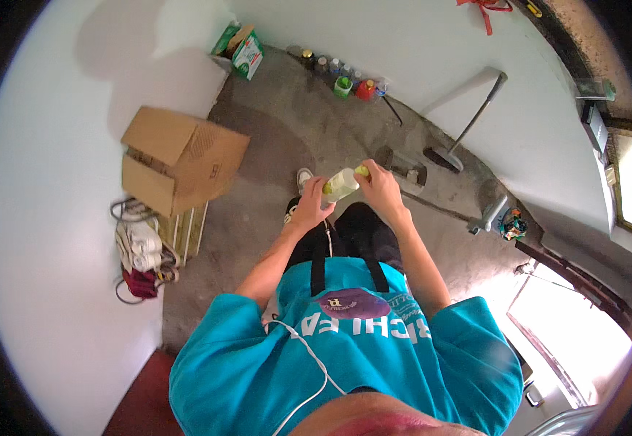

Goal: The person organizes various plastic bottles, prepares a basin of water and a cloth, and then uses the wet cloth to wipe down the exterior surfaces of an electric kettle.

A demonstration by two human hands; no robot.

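Note:
My left hand (310, 204) grips a pale, translucent bottle (342, 186) with a yellow-green label, held tilted in front of my legs. At the bottle's right end, my right hand (381, 188) pinches a small yellow-green object (362, 171), which looks like a cap. Whether that piece touches the bottle, I cannot tell. Below both hands lie my dark trousers and one light shoe (304, 179) on the grey floor.
An open cardboard box (207, 163) stands at the left beside white shoes (143, 242). Several bottles, a red one (366, 90) among them, line the far wall. A broom (471, 125) leans against the right wall, near a dustpan (411, 173).

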